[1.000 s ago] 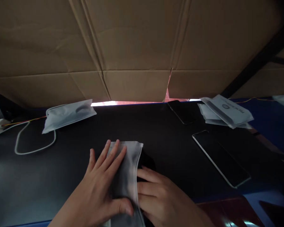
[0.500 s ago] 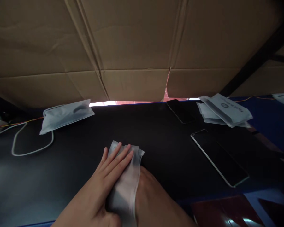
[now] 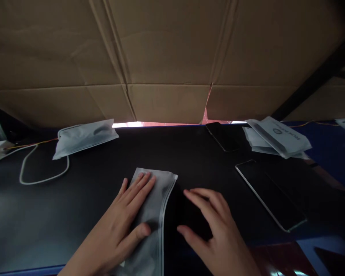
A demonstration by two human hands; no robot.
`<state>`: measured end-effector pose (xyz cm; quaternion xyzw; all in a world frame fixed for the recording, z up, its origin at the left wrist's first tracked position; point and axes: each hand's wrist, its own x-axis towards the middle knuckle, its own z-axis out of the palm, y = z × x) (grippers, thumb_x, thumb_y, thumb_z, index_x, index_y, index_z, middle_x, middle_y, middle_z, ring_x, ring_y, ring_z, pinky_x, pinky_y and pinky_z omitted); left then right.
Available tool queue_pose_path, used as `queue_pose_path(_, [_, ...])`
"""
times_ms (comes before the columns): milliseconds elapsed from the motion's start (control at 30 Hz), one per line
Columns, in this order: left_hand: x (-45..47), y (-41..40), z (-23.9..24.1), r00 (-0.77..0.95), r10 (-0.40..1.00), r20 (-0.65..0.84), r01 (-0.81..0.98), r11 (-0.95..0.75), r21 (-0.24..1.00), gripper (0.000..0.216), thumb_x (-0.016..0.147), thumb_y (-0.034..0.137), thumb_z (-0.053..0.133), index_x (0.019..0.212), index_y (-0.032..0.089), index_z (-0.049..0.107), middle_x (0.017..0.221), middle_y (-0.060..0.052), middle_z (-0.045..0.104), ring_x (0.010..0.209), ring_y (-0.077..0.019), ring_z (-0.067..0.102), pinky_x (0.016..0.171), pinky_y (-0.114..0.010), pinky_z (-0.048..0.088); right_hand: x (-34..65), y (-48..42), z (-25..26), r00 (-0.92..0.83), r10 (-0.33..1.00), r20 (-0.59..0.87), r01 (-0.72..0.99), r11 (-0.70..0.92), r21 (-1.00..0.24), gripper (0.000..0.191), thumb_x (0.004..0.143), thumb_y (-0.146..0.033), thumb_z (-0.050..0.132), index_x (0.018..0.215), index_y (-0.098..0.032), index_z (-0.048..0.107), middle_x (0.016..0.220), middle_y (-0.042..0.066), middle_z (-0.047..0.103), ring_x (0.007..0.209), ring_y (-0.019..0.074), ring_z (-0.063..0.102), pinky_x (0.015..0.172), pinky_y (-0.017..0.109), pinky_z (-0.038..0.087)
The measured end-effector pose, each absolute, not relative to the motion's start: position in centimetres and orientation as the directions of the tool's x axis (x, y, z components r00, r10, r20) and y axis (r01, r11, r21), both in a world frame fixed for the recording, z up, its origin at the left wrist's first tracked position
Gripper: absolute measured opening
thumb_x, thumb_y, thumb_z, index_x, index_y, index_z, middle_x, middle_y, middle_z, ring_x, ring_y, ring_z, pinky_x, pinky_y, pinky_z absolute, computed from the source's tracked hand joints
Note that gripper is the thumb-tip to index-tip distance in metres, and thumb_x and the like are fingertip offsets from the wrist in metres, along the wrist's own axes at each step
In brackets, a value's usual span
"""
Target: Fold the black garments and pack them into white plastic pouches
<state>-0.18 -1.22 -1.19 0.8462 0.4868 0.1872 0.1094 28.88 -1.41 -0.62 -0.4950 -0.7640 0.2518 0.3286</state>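
The left hand (image 3: 126, 214) is lying flat, fingers spread, on an unlabelled grey pouch (image 3: 153, 199) running lengthwise away; the right hand (image 3: 209, 226) is resting open beside it on the tabletop (image 3: 189, 153).

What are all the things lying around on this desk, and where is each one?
Frosted pouch: one, grey-white, near middle, under the left hand.
Dark flat item: one, black, half out of that pouch's right edge; too dark to identify.
Filled pouch: one, grey-white, far left.
Pouch stack: several, grey-white, far right.
Large phone: one, black with silver edge, right.
Small phone: one, black, far middle-right.
Cable: one, white, looped at left.
Desk mat: one, black.
Cardboard: brown sheets, standing behind the desk.
Left hand: flat on the pouch.
Right hand: fingers spread on the dark item.
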Motion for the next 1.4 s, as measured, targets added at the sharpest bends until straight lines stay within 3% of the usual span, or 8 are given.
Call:
queue_pose_path(100, [0.4, -1.4, -1.0, 0.465, 0.859, 0.212, 0.768, -0.511, 0.385, 0.081, 0.110, 0.074, 0.030, 0.178, 0.033, 0.012, 0.181, -0.009, 0.035, 0.167, -0.0357, 0.034, 0.133, -0.072, 0.014, 27.7, -2.1, -1.1, -0.274, 0.944, 0.183, 0.661, 0.323, -0.677, 0.056, 0.095, -0.026, 0.077, 0.150, -0.024, 0.065, 0.136, 0.012, 0.075, 0.126, 0.0361, 0.071, 0.102, 0.056, 0.064])
queue_pose_path(233, [1.3, -1.8, 0.2, 0.494, 0.846, 0.203, 0.738, -0.531, 0.417, 0.085, 0.108, 0.076, 0.029, 0.178, 0.031, 0.010, 0.182, -0.009, 0.032, 0.167, -0.0348, 0.033, 0.134, -0.068, 0.018, 24.8, -2.0, 0.2, -0.441, 0.895, 0.070, 0.446, 0.286, -0.848, 0.050, 0.088, -0.004, 0.068, 0.133, -0.026, 0.074, 0.132, 0.007, 0.077, 0.121, 0.0273, 0.074, 0.105, 0.041, 0.062])
queue_pose_path(433, [2.2, -2.6, 1.1, 0.474, 0.854, 0.215, 0.752, -0.519, 0.405, 0.105, 0.098, 0.090, 0.029, 0.178, 0.026, 0.006, 0.183, -0.015, 0.024, 0.165, -0.0410, 0.033, 0.132, -0.068, 0.025, 21.4, -2.0, 0.3, -0.130, 0.990, 0.052, 0.131, 0.069, -0.989, 0.053, 0.085, -0.003, 0.065, 0.131, -0.029, 0.075, 0.131, 0.005, 0.078, 0.120, 0.0256, 0.077, 0.102, 0.036, 0.063])
queue_pose_path(567, [2.7, -2.9, 0.6, 0.472, 0.853, 0.223, 0.787, -0.522, 0.330, 0.107, 0.098, 0.089, 0.034, 0.178, 0.025, 0.005, 0.183, -0.017, 0.023, 0.165, -0.0423, 0.031, 0.130, -0.070, 0.028, 20.8, -2.4, -0.3, -0.058, 0.998, -0.026, 0.191, -0.014, -0.981, 0.049, 0.085, -0.006, 0.067, 0.130, -0.027, 0.066, 0.128, 0.009, 0.076, 0.115, 0.0282, 0.078, 0.100, 0.041, 0.065])
queue_pose_path(700, [2.6, -2.6, -0.4, 0.407, 0.878, 0.253, 0.824, -0.472, 0.314, 0.104, 0.100, 0.086, 0.037, 0.178, 0.028, 0.003, 0.181, -0.017, 0.029, 0.165, -0.0423, 0.033, 0.127, -0.075, 0.029, 23.1, -2.9, -0.4, -0.233, 0.964, -0.127, 0.190, -0.083, -0.978, 0.036, 0.091, -0.010, 0.065, 0.121, -0.029, 0.058, 0.119, 0.006, 0.076, 0.106, 0.0251, 0.080, 0.086, 0.036, 0.068])
queue_pose_path(900, [2.4, -2.2, -1.0, 0.371, 0.906, 0.203, 0.864, -0.417, 0.282, 0.102, 0.101, 0.084, 0.041, 0.178, 0.032, -0.002, 0.180, -0.019, 0.029, 0.164, -0.0476, 0.032, 0.121, -0.086, 0.028, 28.0, -3.3, 0.2, -0.436, 0.883, -0.176, 0.342, -0.018, -0.940, 0.065, 0.103, -0.013, 0.053, 0.159, -0.045, 0.041, 0.160, 0.003, 0.062, 0.122, 0.0202, 0.077, 0.102, 0.037, 0.065])
queue_pose_path(1133, [2.4, -2.4, -1.1, 0.382, 0.898, 0.219, 0.855, -0.433, 0.286, 0.094, 0.106, 0.077, 0.039, 0.178, 0.029, 0.003, 0.181, -0.017, 0.028, 0.166, -0.0454, 0.029, 0.123, -0.084, 0.026, 27.1, -3.5, -1.3, -0.373, 0.920, -0.124, 0.506, 0.089, -0.858, 0.085, 0.079, -0.006, 0.071, 0.155, -0.035, 0.046, 0.126, 0.003, 0.080, 0.093, 0.0230, 0.079, 0.095, 0.041, 0.067])
queue_pose_path(1400, [2.9, -3.0, -1.3, 0.321, 0.919, 0.227, 0.864, -0.382, 0.328, 0.076, 0.114, 0.056, 0.037, 0.178, 0.032, 0.006, 0.183, -0.012, 0.026, 0.167, -0.0423, 0.025, 0.127, -0.081, 0.019, 23.6, -4.1, -2.0, -0.350, 0.937, -0.018, 0.348, 0.113, -0.931, 0.064, 0.079, -0.001, 0.066, 0.136, -0.028, 0.056, 0.111, 0.002, 0.085, 0.109, 0.0246, 0.082, 0.093, 0.030, 0.064])
